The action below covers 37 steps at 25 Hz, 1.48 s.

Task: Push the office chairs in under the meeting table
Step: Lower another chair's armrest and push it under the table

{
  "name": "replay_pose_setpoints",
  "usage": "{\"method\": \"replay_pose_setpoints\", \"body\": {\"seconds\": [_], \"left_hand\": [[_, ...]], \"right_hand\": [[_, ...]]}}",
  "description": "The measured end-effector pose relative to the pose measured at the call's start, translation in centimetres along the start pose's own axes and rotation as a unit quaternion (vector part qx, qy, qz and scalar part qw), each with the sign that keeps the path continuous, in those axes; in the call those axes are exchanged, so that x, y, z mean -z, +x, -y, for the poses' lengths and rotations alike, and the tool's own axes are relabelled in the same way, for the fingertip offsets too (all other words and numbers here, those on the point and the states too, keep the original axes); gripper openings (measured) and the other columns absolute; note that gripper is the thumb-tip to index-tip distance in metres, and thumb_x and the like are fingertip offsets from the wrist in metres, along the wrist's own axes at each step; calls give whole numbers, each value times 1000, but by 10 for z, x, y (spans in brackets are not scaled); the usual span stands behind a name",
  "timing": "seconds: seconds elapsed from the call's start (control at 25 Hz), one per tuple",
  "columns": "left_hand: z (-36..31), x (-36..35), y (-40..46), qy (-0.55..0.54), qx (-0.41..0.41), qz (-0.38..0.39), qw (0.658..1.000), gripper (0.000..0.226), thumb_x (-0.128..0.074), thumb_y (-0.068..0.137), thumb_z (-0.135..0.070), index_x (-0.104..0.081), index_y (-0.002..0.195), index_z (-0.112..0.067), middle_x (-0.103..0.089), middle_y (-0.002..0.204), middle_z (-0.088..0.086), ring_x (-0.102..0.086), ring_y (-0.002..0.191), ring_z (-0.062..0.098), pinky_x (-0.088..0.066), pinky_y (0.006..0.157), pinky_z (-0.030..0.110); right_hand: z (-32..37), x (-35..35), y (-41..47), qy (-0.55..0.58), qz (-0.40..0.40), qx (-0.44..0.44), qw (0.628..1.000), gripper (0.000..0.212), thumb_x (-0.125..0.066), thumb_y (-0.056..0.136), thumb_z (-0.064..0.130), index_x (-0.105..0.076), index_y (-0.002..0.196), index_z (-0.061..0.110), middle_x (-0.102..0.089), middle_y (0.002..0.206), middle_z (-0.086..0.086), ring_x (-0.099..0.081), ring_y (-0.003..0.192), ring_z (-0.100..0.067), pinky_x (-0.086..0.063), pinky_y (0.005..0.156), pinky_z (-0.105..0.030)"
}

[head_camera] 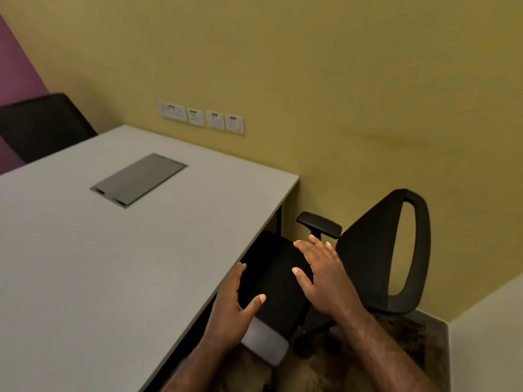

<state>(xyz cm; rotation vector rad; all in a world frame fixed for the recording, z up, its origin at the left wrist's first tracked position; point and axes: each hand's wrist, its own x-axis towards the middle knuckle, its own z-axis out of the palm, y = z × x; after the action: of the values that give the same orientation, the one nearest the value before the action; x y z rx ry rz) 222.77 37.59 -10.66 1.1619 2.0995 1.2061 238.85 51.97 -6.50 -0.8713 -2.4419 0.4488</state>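
- Chair (285,278) sits at the bench (113,264) edge, seat partly under it.
- Left hand (229,315) and right hand (322,278) hover above the seat, fingers spread, holding nothing.

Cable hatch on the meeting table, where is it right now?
Head view, left of centre: the grey cable hatch sits flush in the meeting table top, towards the far end near the wall sockets, well left of the black office chair.
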Motion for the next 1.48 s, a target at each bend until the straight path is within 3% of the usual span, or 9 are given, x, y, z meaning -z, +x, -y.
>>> {"method": "replay_pose_setpoints", "body": {"seconds": [0.28, 0.52, 0.8, 0.96, 1.12, 1.32, 1.48], "left_hand": [[-52, 29, 25, 30, -96, -23, 995, 74, -69, 86, -42, -30, 148, -33, -28, 145, -25, -25, 133, -6, -22, 108, 19], [-87, 35, 50, 35, -156, -14, 987, 76, -68, 85, -46, -29, 149, -34, -29, 147, -23, -26, 134, -4, -25, 109, 23], [-134, -7, 66, 45, -176, 18, 983, 75, -70, 84, -42, -34, 148, -28, -36, 153, -8, -33, 139, 10, -28, 108, 27], [-165, -50, 63, 50, -167, 33, 984, 73, -70, 85, -39, -35, 147, -27, -37, 151, -7, -32, 134, 5, -30, 105, 27], [-193, -109, 61, 50, -128, 38, 990, 67, -69, 85, -40, -39, 144, -27, -43, 147, -9, -35, 132, 3, -36, 106, 30], [-218, -200, 47, 33, -67, 104, 992, 58, -70, 86, -34, -46, 139, -29, -52, 137, -12, -46, 125, 0, -42, 107, 30], [-224, -245, 42, 76, -12, 167, 983, 74, -69, 86, -39, -30, 148, -26, -43, 147, -7, -43, 129, 7, -40, 108, 30]], "right_hand": [[-1, 47, 8, -26, -40, -16, 999, 62, -43, 90, 45, -30, 146, 23, -34, 152, 4, -12, 143, -5, -5, 119, -35], [-16, 88, 12, -56, -76, -37, 995, 62, -52, 93, 40, -27, 147, 22, -31, 153, 2, -15, 144, -10, -1, 118, -31], [-69, 140, 1, -51, -98, -105, 988, 64, -57, 84, 10, -34, 143, 21, -38, 149, 0, -24, 141, -13, -4, 118, -33], [-117, 165, 4, -37, -97, -120, 987, 70, -55, 77, -1, -37, 141, 20, -39, 148, -1, -27, 138, -17, -11, 119, -39], [-181, 180, 9, -17, -50, -96, 994, 76, -53, 72, -7, -38, 141, 21, -39, 148, 0, -27, 138, -16, -17, 118, -43], [-267, 183, 9, -22, 41, -52, 998, 82, -50, 66, -18, -44, 136, 24, -42, 146, 1, -33, 136, -18, -29, 112, -36], [-304, 172, 13, -47, 110, -27, 992, 74, -59, 69, -12, -47, 133, 22, -45, 143, 0, -34, 134, -17, -29, 107, -28]]}}
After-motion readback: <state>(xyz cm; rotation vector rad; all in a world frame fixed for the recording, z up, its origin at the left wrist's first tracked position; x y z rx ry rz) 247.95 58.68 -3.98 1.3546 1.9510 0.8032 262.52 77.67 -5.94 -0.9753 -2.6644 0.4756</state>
